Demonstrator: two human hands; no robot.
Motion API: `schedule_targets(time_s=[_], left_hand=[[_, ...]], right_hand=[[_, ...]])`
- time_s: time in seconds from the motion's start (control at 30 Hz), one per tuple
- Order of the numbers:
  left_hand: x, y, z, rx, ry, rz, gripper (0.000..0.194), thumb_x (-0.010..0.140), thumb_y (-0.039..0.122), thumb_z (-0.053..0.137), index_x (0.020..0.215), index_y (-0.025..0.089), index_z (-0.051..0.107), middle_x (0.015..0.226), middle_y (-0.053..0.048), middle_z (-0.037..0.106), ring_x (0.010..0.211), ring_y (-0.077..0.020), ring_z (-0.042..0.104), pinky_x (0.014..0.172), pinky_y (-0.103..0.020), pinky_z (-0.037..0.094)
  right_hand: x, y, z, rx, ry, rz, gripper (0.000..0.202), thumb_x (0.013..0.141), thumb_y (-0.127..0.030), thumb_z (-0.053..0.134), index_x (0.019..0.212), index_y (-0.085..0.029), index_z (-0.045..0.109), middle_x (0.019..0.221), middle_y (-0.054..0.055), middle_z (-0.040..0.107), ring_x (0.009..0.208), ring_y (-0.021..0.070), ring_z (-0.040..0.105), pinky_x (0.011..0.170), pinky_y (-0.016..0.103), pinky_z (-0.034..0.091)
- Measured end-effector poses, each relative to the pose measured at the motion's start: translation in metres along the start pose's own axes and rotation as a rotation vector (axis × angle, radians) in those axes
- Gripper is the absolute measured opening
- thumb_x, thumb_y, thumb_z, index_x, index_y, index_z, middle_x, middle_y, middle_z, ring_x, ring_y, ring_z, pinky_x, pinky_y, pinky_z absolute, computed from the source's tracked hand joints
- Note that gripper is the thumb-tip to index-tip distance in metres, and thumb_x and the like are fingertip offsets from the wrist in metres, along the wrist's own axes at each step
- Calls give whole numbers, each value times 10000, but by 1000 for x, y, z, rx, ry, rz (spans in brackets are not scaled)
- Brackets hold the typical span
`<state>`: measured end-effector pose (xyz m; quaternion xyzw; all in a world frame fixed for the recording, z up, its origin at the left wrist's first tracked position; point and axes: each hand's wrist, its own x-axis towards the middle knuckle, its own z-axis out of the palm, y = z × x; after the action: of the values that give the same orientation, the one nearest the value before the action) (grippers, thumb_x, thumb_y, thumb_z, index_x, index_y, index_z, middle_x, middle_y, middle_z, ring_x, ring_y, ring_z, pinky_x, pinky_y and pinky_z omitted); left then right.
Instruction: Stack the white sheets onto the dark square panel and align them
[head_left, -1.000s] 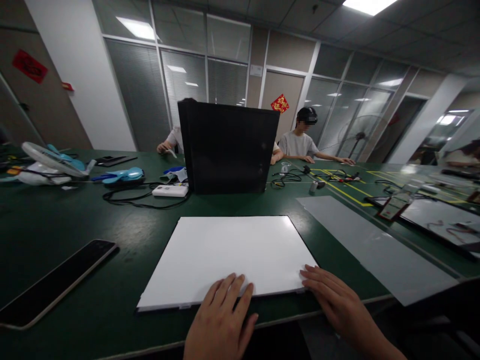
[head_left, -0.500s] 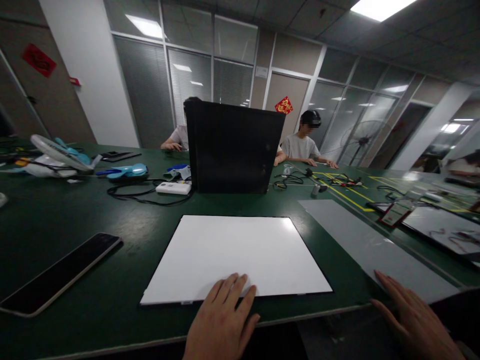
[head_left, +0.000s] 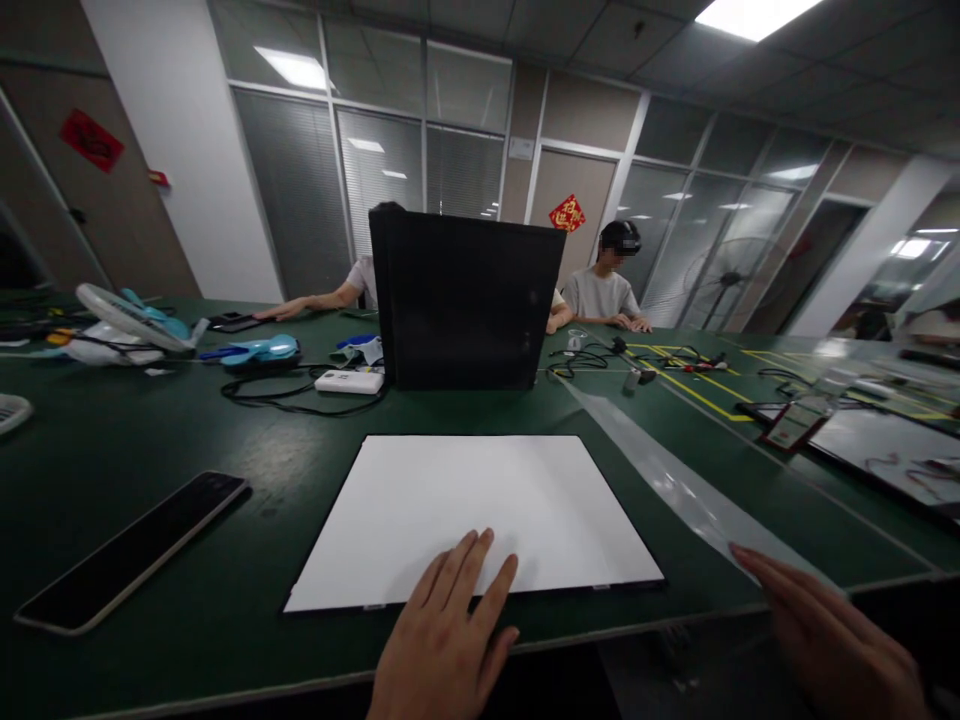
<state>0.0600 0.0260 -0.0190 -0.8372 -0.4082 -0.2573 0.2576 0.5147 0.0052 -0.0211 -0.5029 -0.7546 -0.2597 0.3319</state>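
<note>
In the head view a white rectangular panel [head_left: 465, 490] with a thin dark border lies flat on the green table. My left hand [head_left: 450, 630] rests on its near edge, fingers stretched out and lying on the white face. To the right is a long translucent plastic sheet [head_left: 690, 490], bent and tilted, with light glinting along it. My right hand [head_left: 832, 630] is at the near end of this sheet, fingers together against its edge. The thumb is hidden, but the sheet appears to be held there.
A tall black box-like case [head_left: 465, 300] stands beyond the panel. A phone [head_left: 135, 550] lies at left. Cables, a white power bank [head_left: 349, 381] and a blue handheld fan [head_left: 262, 350] sit farther back. At right are a clear bottle [head_left: 799, 420] and another panel [head_left: 885, 445]. Two people sit opposite.
The plastic sheet has shifted left and tilted, looking narrower, as my right hand moved slightly left and its thumb went out of sight. My left hand stays on the panel. A person opposite has stretched an arm out.
</note>
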Motion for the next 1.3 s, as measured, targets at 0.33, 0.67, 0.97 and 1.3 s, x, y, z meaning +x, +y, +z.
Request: schedule_targets(time_s=[0.33,0.67,0.97,1.3], left_hand=[[1,-2,-1,19,24,-9,638,960,327,614,1582,243,501,1566,-113,581,1441,-305,517,1171,-443,376],[-2,3,3,-73,-98,-77,501,1002,448,605,1449,223,613,1465,-64,683,1336,-274,624,1114,-459,468],[-2,2,2,-22,-100,-72,516,976,454,626,1431,210,623,1467,-90,678,1345,-289,615,1072,-466,506],[-1,3,-1,-24,-9,-108,572,961,397,620,1497,203,565,1505,-109,636,1379,-301,568,1075,-451,487]], right_hand=[[53,-68,70,259,-128,-172,315,1016,-183,548,1204,-328,755,1265,-26,755,1186,189,716,991,353,636],[40,-69,73,340,-158,-156,387,983,-172,608,1333,-316,687,1340,1,724,1278,213,667,1063,418,602],[40,-70,67,333,-234,-224,450,982,-207,618,1410,-344,642,1439,9,663,1361,244,608,1082,464,592],[44,-71,65,233,-145,-188,457,1003,-273,594,1455,-338,585,1432,16,668,1348,259,617,1088,493,574]])
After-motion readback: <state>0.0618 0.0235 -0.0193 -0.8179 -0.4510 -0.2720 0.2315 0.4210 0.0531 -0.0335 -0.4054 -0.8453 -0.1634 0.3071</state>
